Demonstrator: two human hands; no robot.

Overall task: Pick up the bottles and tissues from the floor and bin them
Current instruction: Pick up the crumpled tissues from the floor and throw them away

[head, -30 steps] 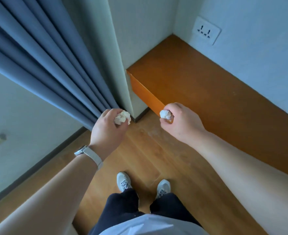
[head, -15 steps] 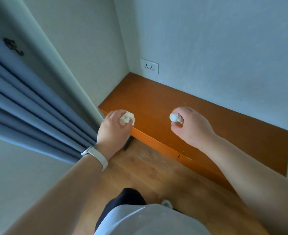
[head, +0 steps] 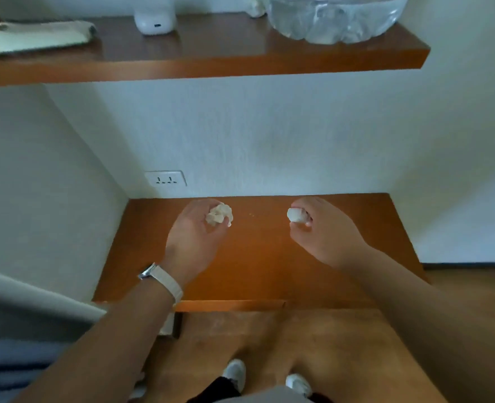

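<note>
We had left hand (head: 195, 237) clenching crumpled white tissue wad (head: 219, 214), right hand (head: 324, 232) clenching small white tissue ball (head: 296, 214); binning left, no bin visible.

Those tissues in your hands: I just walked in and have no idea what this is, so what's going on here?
A person is standing on the wooden floor facing a low orange-brown ledge. The left hand is closed on a crumpled tissue, and the right hand holds a smaller wad. Both hands are held over the ledge. No bin is in view, so neither tissue is binned yet. A large clear bottle sits on the shelf above.
</note>
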